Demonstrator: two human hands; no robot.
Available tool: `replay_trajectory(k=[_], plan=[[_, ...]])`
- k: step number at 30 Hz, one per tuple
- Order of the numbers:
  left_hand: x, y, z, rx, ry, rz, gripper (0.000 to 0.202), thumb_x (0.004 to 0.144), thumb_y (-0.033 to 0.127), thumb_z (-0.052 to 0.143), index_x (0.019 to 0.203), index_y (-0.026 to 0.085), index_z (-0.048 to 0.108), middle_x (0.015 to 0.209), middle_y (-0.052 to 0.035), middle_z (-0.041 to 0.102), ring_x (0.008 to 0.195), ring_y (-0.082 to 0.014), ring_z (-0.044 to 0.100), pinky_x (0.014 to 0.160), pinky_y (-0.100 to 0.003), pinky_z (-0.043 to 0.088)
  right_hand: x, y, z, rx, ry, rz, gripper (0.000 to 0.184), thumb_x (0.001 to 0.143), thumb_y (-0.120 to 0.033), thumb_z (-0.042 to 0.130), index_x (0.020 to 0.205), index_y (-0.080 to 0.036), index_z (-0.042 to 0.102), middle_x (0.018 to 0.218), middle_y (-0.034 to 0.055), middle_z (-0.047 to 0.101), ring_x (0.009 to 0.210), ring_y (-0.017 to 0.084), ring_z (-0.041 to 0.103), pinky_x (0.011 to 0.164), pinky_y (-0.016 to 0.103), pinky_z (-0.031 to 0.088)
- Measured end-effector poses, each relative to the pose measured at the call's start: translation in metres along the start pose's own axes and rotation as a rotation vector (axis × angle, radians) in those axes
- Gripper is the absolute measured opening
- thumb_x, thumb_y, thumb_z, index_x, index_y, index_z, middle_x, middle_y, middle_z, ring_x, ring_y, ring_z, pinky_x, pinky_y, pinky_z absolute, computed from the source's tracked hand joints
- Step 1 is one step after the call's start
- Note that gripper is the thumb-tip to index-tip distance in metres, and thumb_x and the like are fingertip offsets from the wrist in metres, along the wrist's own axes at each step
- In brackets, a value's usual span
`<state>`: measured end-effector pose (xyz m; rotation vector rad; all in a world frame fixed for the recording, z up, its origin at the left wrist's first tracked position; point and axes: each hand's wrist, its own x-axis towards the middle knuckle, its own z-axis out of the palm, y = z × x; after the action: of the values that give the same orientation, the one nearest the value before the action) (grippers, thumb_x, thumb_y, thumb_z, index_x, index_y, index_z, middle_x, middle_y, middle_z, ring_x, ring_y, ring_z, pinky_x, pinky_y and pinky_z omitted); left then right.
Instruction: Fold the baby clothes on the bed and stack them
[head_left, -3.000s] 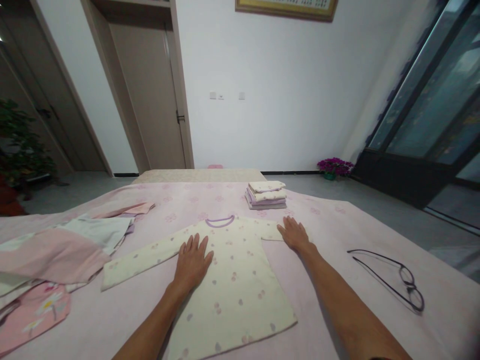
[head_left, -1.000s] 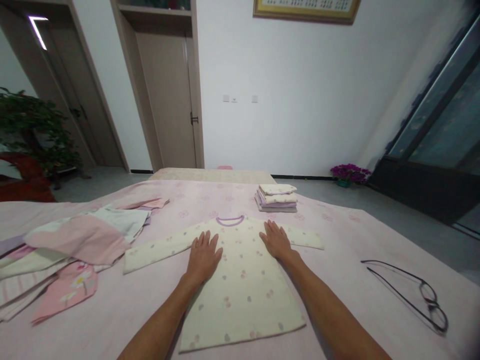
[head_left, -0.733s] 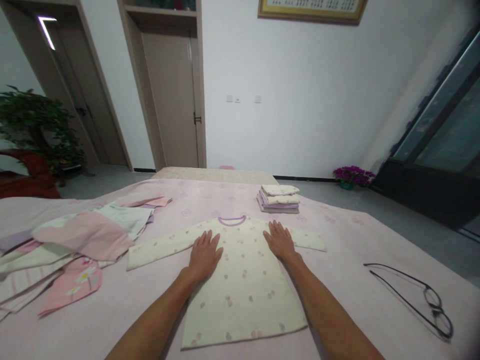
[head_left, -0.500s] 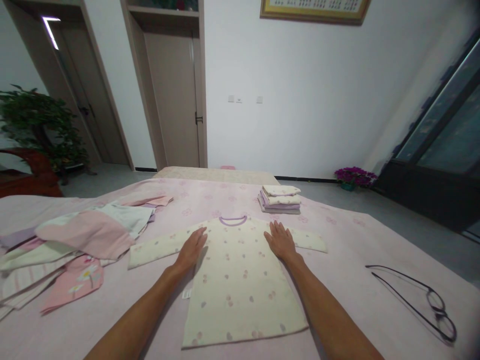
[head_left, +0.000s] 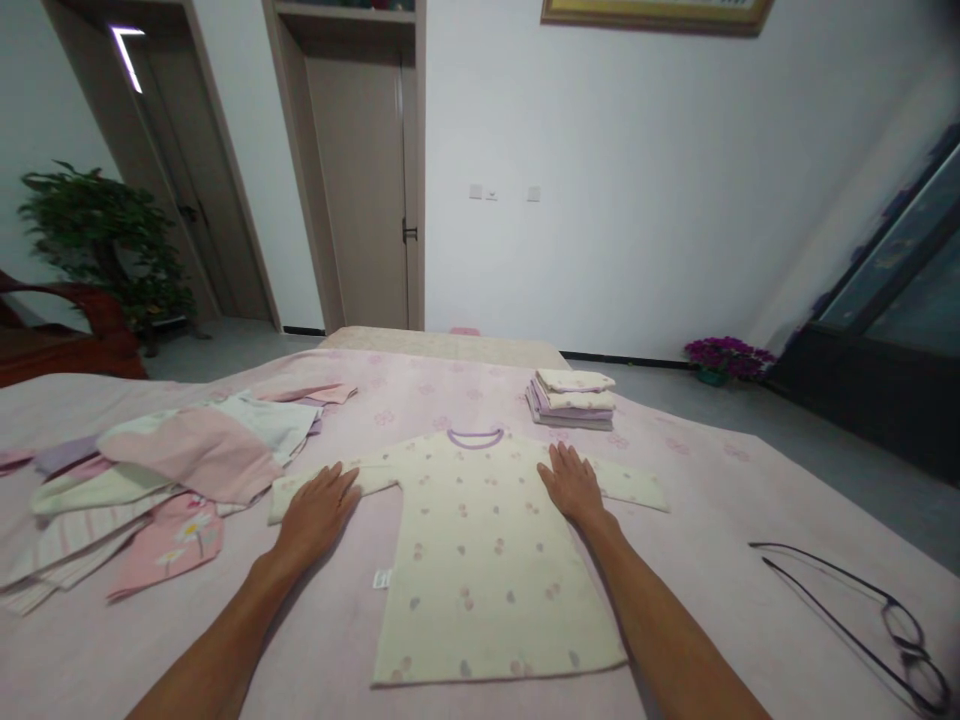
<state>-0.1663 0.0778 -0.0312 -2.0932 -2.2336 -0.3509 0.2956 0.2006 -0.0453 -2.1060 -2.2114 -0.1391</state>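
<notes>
In the head view, a cream long-sleeved top (head_left: pixel 480 540) with small printed dots and a lilac neckband lay spread flat, front up, on the pink floral sheet (head_left: pixel 697 470), near the middle of the picture with its neck pointing away from the person. A small white label (head_left: pixel 382 579) stuck out at its left side seam.

The left hand (head_left: pixel 315 510) lay palm down on the outer end of the top's left sleeve, its grip apart, fingers straight and loosely spread, closed on nothing. The right hand (head_left: pixel 574 485) lay palm down on the top's right shoulder, where the sleeve joins the body. Its grip was apart too, flat on the cloth. The right sleeve ran out past it to the right.

A loose pile of pink, white and striped clothes (head_left: pixel 187 465) lay to the left, just beside the left hand. A small folded stack (head_left: pixel 571 398) sat beyond the top, close to its right shoulder. A pair of dark-rimmed glasses (head_left: pixel 892 625) lay open on the sheet at far right, well apart from the top. A door (head_left: pixel 367 190), a green plant (head_left: pixel 105 240) and purple flowers (head_left: pixel 724 355) stood at the back.
</notes>
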Motion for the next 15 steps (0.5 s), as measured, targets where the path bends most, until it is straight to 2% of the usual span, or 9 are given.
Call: replay_trajectory(k=[3,5,7,9,11,13,15], plan=[[-0.002,-0.004,-0.021,0.016,0.046,-0.138,0.048,0.099,0.036,0.025,0.114,0.017,0.067,0.124,-0.0124,0.066,0.113,-0.0272,0.061,0.095,-0.040,0.045,-0.001,-0.001,-0.003,0.005,0.007,-0.004,0.067,0.100,-0.053,0.020,0.155,-0.015,0.028,0.162,0.0103,0.022,0.150,0.027,0.016,0.119,0.047,0.011],[-0.001,-0.004,-0.029,0.071,0.070,-0.216,0.048,0.098,0.035,0.025,0.098,0.017,0.069,0.107,-0.0130,0.070,0.098,-0.0293,0.065,0.085,-0.042,0.047,-0.002,-0.002,-0.004,0.006,0.009,-0.005,0.066,0.100,-0.052,0.020,0.154,-0.014,0.028,0.162,0.0106,0.022,0.150,0.027,0.016,0.119,0.047,0.011],[0.002,0.000,-0.030,0.101,0.106,-0.222,0.047,0.098,0.034,0.025,0.093,0.016,0.069,0.101,-0.0134,0.070,0.094,-0.0307,0.064,0.085,-0.045,0.047,-0.003,-0.002,-0.004,0.005,0.010,-0.005,0.066,0.101,-0.052,0.020,0.154,-0.015,0.029,0.162,0.0104,0.022,0.149,0.027,0.016,0.119,0.047,0.012],[0.007,0.006,-0.023,0.049,0.158,-0.120,0.046,0.098,0.033,0.026,0.103,0.017,0.069,0.111,-0.0129,0.069,0.107,-0.0294,0.062,0.095,-0.044,0.045,-0.003,-0.003,-0.005,0.001,0.012,-0.001,0.065,0.101,-0.051,0.020,0.154,-0.015,0.029,0.162,0.0099,0.022,0.149,0.027,0.016,0.119,0.047,0.012],[0.014,0.015,-0.011,-0.032,0.194,0.052,0.046,0.100,0.034,0.026,0.122,0.017,0.063,0.134,-0.0109,0.061,0.129,-0.0253,0.051,0.108,-0.041,0.038,-0.003,-0.003,-0.005,-0.001,0.013,0.004,0.065,0.101,-0.052,0.021,0.154,-0.015,0.028,0.162,0.0096,0.023,0.149,0.027,0.016,0.119,0.046,0.012],[0.020,0.026,0.001,-0.078,0.154,0.213,0.050,0.101,0.038,0.028,0.139,0.017,0.052,0.151,-0.0084,0.046,0.143,-0.0220,0.035,0.117,-0.039,0.028,-0.003,-0.003,-0.005,0.001,0.016,0.003,0.066,0.101,-0.052,0.022,0.154,-0.015,0.029,0.162,0.0097,0.024,0.149,0.027,0.017,0.119,0.046,0.012],[0.023,0.037,0.011,-0.082,0.054,0.302,0.054,0.101,0.043,0.030,0.147,0.019,0.044,0.157,-0.0075,0.038,0.147,-0.0225,0.028,0.119,-0.042,0.024,-0.003,-0.003,-0.005,0.004,0.021,-0.002,0.065,0.100,-0.052,0.022,0.154,-0.015,0.030,0.162,0.0101,0.024,0.149,0.027,0.017,0.119,0.046,0.013]])
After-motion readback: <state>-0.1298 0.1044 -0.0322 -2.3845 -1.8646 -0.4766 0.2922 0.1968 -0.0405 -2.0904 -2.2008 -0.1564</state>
